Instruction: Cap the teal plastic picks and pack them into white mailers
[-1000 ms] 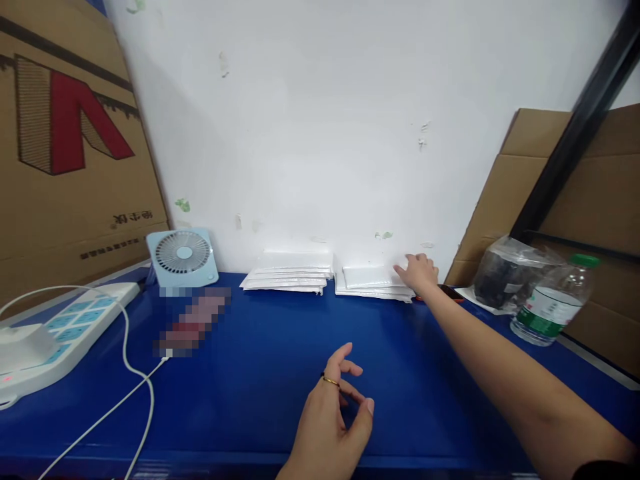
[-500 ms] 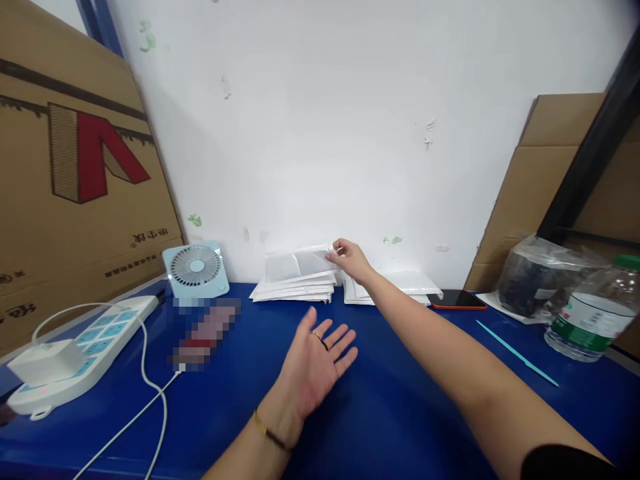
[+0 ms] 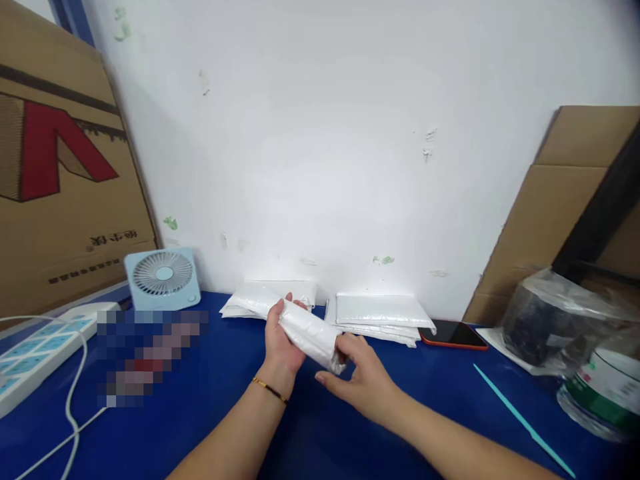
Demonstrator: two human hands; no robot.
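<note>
My left hand point(image 3: 284, 337) is wrapped round a white plastic packet point(image 3: 313, 333), slightly puffed and wrinkled, held at a slant above the table. The packet's far end overlaps the left stack of white packets point(image 3: 295, 290). At its near right end, which looks loose and see-through, the fingertips of my right hand point(image 3: 363, 380) touch the plastic. The thumb of that hand stands apart from the packet, below its end. A second stack of flat white packets point(image 3: 380, 310) lies behind my right hand, against the wall.
On the blue table point(image 3: 400, 440) lie a phone with an orange edge point(image 3: 454, 335) and a turquoise stick point(image 3: 520, 417). A bagged dark object point(image 3: 530, 327) and a bottle point(image 3: 605, 387) stand right. A blue fan point(image 3: 163, 277) and a power strip point(image 3: 50, 343) are left.
My right hand has come back from the left stack, and a packet from there is now in my left hand. My left hand has closed round it. The view has shifted slightly.
</note>
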